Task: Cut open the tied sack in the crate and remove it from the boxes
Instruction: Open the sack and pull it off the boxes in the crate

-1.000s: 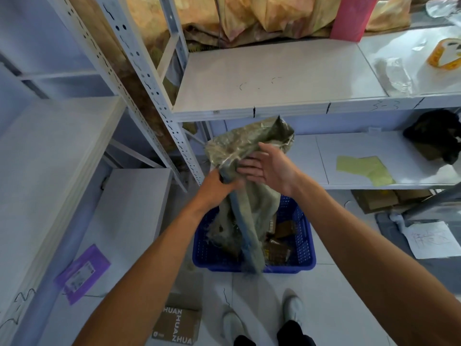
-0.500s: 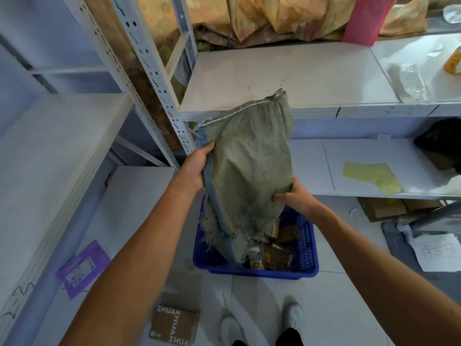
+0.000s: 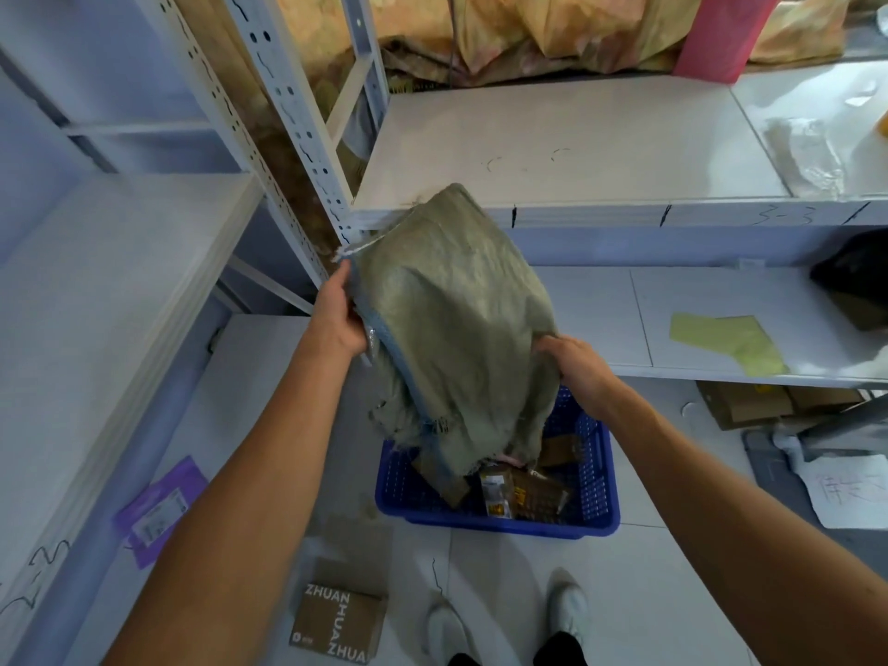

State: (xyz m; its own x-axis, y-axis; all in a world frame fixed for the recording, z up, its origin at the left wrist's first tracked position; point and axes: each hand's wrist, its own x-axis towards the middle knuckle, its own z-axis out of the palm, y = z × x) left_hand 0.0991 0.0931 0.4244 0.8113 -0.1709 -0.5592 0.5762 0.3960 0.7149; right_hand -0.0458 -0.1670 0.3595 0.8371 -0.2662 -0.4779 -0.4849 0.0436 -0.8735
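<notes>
I hold a grey-green woven sack [image 3: 456, 319] with a blue stripe up above the blue plastic crate [image 3: 600, 483] on the floor. My left hand [image 3: 339, 319] grips the sack's left edge near the stitched end. My right hand [image 3: 574, 365] grips its right side lower down. The sack's frayed open end hangs down into the crate. Small brown cardboard boxes [image 3: 524, 490] lie in the crate below the sack, partly hidden by it.
White metal shelving [image 3: 576, 151] stands close behind the crate, and another unit [image 3: 96, 300] at left. A brown box [image 3: 339, 622] printed ZHUAN lies on the floor near my shoes [image 3: 569, 612]. A purple packet [image 3: 161, 509] lies at left, papers [image 3: 845, 492] at right.
The bunched sack has been spread out flat. My right hand slid from its top down to its right side, and my left hand shifted to the left edge. More boxes show in the crate.
</notes>
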